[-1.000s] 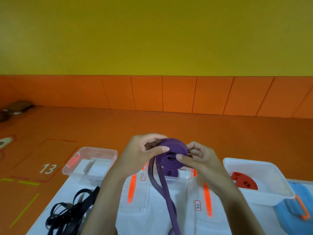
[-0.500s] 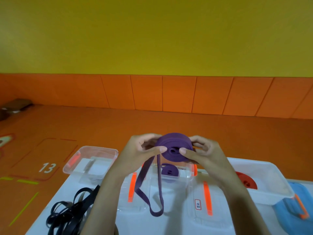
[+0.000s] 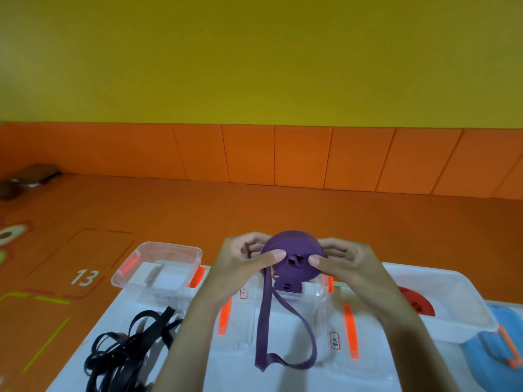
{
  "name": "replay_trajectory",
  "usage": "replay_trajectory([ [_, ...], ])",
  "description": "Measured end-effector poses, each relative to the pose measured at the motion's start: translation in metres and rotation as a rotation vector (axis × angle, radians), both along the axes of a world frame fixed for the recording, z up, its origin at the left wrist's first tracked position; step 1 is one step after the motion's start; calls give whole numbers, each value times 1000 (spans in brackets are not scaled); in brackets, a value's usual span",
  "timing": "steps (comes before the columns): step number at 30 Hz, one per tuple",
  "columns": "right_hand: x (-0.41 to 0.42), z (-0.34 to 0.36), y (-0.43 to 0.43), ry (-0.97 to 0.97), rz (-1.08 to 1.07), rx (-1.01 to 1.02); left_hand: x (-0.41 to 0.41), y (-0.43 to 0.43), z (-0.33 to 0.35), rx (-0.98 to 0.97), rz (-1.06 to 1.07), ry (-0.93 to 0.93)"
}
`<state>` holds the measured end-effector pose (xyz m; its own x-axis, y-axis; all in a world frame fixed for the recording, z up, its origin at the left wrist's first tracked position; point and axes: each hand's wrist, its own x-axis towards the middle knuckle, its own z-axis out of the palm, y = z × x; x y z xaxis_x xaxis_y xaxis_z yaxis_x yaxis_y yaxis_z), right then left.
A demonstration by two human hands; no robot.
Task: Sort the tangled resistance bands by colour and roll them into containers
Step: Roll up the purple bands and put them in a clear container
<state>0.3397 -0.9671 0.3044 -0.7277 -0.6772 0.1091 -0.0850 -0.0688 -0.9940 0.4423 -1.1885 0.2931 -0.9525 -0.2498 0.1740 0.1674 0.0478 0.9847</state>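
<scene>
A purple resistance band (image 3: 293, 257), mostly wound into a thick roll, is held up in the middle of the view. My left hand (image 3: 243, 267) grips the roll's left side, thumb on its face. My right hand (image 3: 343, 264) grips the right side the same way. A short loose loop of the band (image 3: 283, 360) hangs down to the white table (image 3: 121, 315). Behind the roll sits a clear container (image 3: 319, 292) with a smaller purple roll (image 3: 287, 287) inside. A tangle of black bands (image 3: 124, 355) lies at the lower left. A red roll (image 3: 416, 304) rests in the white container (image 3: 452, 287) on the right.
An empty clear container (image 3: 158, 264) with orange clips stands at the back left. Clear lids with orange latches (image 3: 351, 329) lie flat on the table under my arms. A blue lid (image 3: 498, 349) lies at the right edge. Orange floor mats lie beyond the table.
The roll has grown as more band was wound on. The hanging tail has shortened from a long strand to a short loop. Both hands stayed on the roll.
</scene>
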Motion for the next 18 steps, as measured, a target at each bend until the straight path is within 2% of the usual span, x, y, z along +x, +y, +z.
replay_trajectory([
  [2, -3, 9, 2, 112, 11, 61, 1, -2, 8, -134, -66, -13],
  [5, -8, 21, 0, 210, 5, 57, -4, 3, 19, -218, -92, 4],
  [11, -2, 12, -5, 63, -110, -90, 1, 3, 12, -196, -53, -30],
  [15, 1, 9, -4, 222, 44, 137, 8, -5, 17, -340, -93, -103],
  [18, -3, 16, -6, 269, 100, 245, 5, -5, 29, -414, -121, -64],
])
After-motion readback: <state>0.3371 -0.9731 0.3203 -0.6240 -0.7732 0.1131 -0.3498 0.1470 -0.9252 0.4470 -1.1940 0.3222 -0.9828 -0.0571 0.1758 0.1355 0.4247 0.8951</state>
